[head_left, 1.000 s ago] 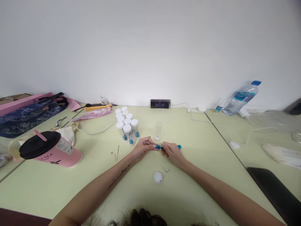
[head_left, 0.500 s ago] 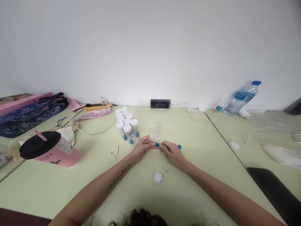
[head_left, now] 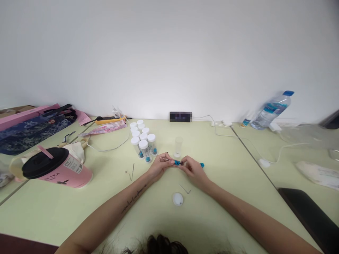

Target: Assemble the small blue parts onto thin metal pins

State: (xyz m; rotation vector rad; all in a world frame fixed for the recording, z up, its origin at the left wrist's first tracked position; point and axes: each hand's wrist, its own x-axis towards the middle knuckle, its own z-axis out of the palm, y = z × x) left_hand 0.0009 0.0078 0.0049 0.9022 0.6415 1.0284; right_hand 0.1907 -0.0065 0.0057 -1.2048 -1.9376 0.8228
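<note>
Between the fingertips of my left hand (head_left: 159,165) is a small shiny blue part (head_left: 177,162), its exact kind unclear. A thin metal rod (head_left: 164,158) also sticks out from this hand. My right hand (head_left: 194,170) pinches a tiny dark piece (head_left: 181,163) at the blue part's right end. Another blue part (head_left: 202,165) lies just beyond the right hand. Behind the hands stands an uncapped clear tube (head_left: 178,144). Nearer to me are an L-shaped hex key (head_left: 185,189) and a white round cap (head_left: 177,199) with a small dark speck on it.
Several white-capped tubes (head_left: 143,144) with blue parts inside stand left of the hands. Farther left is a pink cup (head_left: 71,173); thin metal tools (head_left: 131,173) lie between. A water bottle (head_left: 271,111) leans against the wall. A black slab (head_left: 304,211) lies at right.
My right hand's fingers have shifted and opened slightly around the blue part's right end, where a dark piece now shows. My left hand stays in place.
</note>
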